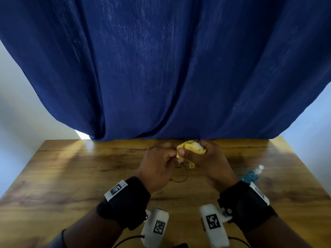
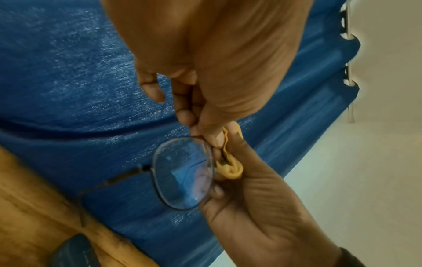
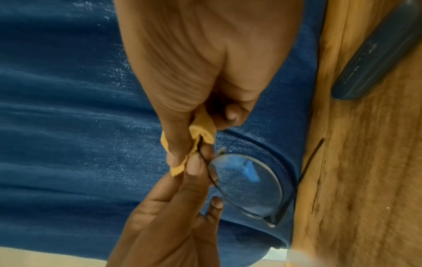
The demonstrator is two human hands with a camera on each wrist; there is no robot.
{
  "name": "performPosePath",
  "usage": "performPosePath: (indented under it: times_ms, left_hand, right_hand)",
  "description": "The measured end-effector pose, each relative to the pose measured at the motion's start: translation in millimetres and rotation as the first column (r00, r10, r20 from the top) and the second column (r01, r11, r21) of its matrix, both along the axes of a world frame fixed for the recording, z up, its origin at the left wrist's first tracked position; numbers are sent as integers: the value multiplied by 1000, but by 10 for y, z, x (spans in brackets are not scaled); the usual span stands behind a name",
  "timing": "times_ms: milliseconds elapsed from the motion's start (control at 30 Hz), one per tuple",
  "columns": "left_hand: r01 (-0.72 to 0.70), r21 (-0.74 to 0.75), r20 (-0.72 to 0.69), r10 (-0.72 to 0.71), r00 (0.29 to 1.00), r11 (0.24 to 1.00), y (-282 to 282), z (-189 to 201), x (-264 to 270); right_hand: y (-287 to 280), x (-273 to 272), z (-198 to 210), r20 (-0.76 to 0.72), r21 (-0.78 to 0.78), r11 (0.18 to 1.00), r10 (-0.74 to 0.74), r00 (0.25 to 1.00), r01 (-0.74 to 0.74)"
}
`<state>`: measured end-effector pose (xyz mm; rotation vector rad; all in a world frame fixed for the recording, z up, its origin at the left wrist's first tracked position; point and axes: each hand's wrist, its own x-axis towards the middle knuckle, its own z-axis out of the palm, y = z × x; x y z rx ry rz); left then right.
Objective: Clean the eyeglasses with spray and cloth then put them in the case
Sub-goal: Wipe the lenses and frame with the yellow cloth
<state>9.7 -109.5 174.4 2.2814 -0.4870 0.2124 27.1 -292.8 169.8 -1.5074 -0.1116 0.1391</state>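
Head view looks down over wooden table (image 1: 71,176) toward blue curtain (image 1: 161,68) — both wrist views sit close, facing fingertips, sharing eyeglasses (image 2: 185,173) and curtain.

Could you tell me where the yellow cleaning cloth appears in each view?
Head: yellow cleaning cloth at centre, bunched in the right hand.
Left wrist: cloth right of centre, beside the thin-framed eyeglasses.
Right wrist: cloth at centre, above the lens.
Shared landmark: blue curtain.

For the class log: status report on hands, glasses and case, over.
Left hand pinches eyeglasses. Right hand rubs yellow cloth on them. Case on table, nothing blocking.
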Motion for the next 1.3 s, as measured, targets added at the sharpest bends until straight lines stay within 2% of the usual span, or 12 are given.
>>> performPosePath:
  times_ms: [67,167,400,467,633,867,933,1033,1100,1167,1233,1300]
  left_hand:
    - [18,-2,17,-18,1000,1000,-11,-2,-10]
    - [-10,-87,9,11,1000,996,-8,-12,-22]
    - [-190,-174,-76,179,981,966,203,-74,57]
    - [-221,-205,-100,204,974,954,252,-108,30]
    - [-198,-225,-154,166,974,954,388,-132,-39]
    - [-237,-316,-232,167,958,919,745,-127,-34]
    - [-261,-325,-260,180,949,909,825,-149,-33]
    - [-333,-413,-320,207,924,848,937,-156,-23]
    - [-364,-481,-361,198,911,797,1019,-139,-6]
    - [-377,-518,-390,180,903,768,1023,-106,-14]
    - [-387,-566,-419,151,895,728,957,-84,-32]
    - [-367,-654,-437,66,897,662,838,-50,-58]
  right_hand:
    - [34,41,2,30,-33,997,-74,997,75]
    - [69,61,-10,35,-18,992,-123,992,124]
    - [186,98,-142,-98,158,980,136,986,-119]
    - [265,86,-135,-105,135,983,138,985,-123]
    - [455,51,-37,-58,-13,998,-56,997,55]
    - [547,51,-23,-94,-61,998,-17,995,11]
    - [542,44,4,-76,-91,994,-68,995,61]
    - [482,13,73,-53,-51,980,-197,979,195]
    - [420,-37,153,-8,-71,971,-228,974,227]
    - [436,-137,247,67,-179,964,-186,980,195]
    - [544,-253,277,113,-295,950,-70,991,101]
    - [696,-358,280,120,-343,939,67,990,-22]
